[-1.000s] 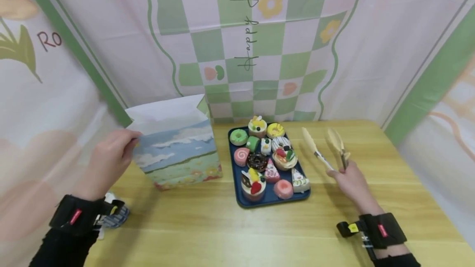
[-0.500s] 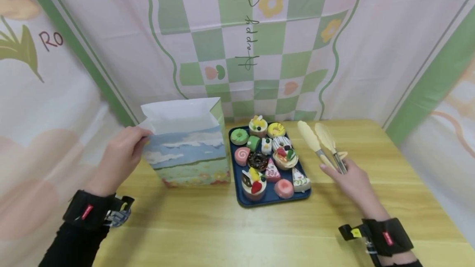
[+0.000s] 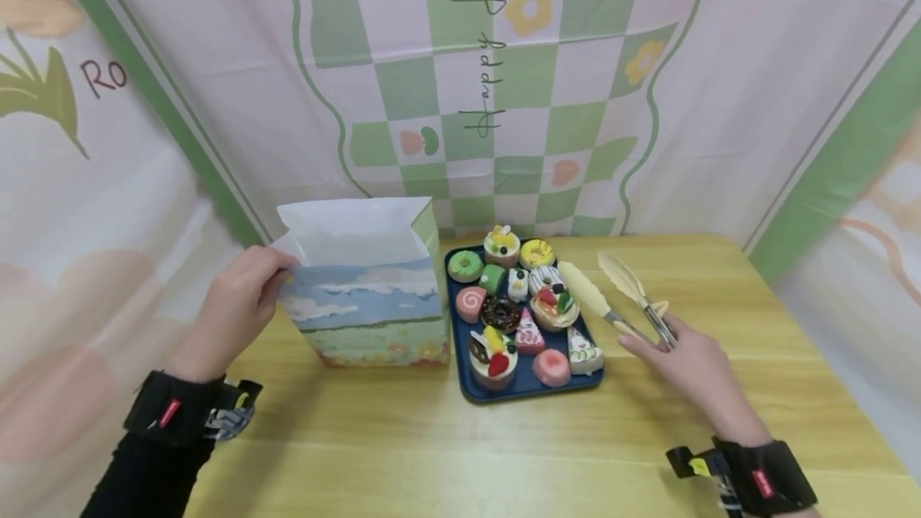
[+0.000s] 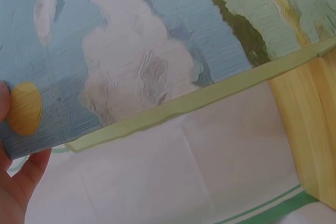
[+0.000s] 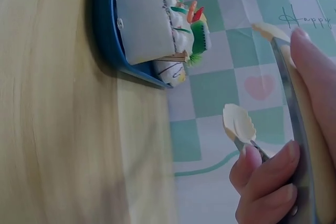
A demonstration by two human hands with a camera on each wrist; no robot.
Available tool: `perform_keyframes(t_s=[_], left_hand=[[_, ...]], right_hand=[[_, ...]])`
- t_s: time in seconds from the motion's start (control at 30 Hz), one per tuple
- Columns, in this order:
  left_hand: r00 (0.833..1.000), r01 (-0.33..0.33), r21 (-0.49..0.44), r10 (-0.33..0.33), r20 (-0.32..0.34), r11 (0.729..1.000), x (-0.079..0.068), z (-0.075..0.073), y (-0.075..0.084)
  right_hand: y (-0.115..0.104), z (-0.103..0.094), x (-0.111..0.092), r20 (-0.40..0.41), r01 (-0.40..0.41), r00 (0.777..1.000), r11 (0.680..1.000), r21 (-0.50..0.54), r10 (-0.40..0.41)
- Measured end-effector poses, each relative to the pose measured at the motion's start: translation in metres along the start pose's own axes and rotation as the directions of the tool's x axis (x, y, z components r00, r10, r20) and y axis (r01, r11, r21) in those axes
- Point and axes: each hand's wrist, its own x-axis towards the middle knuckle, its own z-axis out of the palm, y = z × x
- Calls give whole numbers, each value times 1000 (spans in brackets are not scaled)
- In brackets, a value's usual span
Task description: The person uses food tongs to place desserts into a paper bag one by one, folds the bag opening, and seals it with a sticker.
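Observation:
In the head view my left hand [image 3: 241,298] pinches the upper left edge of a paper bag [image 3: 374,314], printed with sky and meadow. The bag stands upright with its white mouth spread. My right hand [image 3: 687,362] grips food tongs [image 3: 643,302] with cream tips and metal arms, the arms spread apart. Their left tip overlaps the right side of a dark blue tray [image 3: 471,386]. On that tray sit several toy-like pastries, among them a chocolate donut [image 3: 500,313], a pink round cake [image 3: 552,367] and a white cake slice [image 3: 584,351]. In the right wrist view fingers and thumb hold the tongs [image 5: 294,108].
The wooden table [image 3: 547,454] extends in front of the tray and to the right. A printed cloth backdrop [image 3: 468,86] hangs right behind the table's far edge. The bag stands close to the tray's left edge.
The bag has moved right with my left hand, toward the tray, and its mouth shows wider. The tongs have swung left to the tray's right side, and their arms have spread.

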Motion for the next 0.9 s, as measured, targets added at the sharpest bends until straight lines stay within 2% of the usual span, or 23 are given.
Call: perform_keyframes(t_s=[0.2, 0.5, 0.73, 0.9], left_hand=[[999, 30, -23, -30, -23, 999, -5, -3, 3], [998, 18, -31, -20, -61, 999, -6, 0, 11], [988, 53, 40, -46, -148, 998, -9, 5, 23], [973, 71, 64, -54, -226, 995, -11, 12, 30]], right_hand=[[-1, -3, -8, 3, 27, 1000, 999, -42, -27], [-6, -8, -19, 44, 67, 997, 991, -112, -62], [-8, -9, -35, 82, 75, 995, 982, -176, -62], [-4, -8, -48, 89, 63, 995, 980, -190, -46]])
